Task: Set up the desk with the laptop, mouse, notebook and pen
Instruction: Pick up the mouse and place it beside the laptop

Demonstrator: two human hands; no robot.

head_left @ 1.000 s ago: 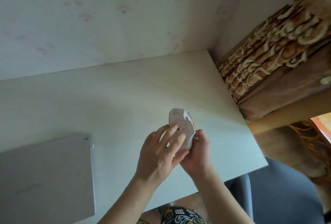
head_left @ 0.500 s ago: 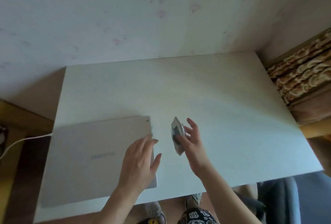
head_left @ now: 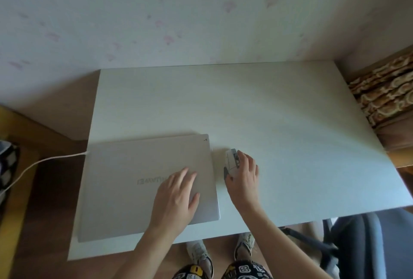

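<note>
Hands: left (head_left: 176, 196) spread flat on closed laptop (head_left: 125, 189), right (head_left: 244, 173) cupping mouse (head_left: 231, 162) just beside it.

A pale desk (head_left: 279, 122) carries a closed silver laptop (head_left: 125, 180) with a mouse (head_left: 230, 162) just beside it.

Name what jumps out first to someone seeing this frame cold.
Two bare hands over a pale desk: the left hand rests flat on the lid of a closed silver laptop at the desk's near left, a white cable plugged into its left side. Just right of the laptop, the right hand cups a white-and-grey mouse on the desktop.
</note>
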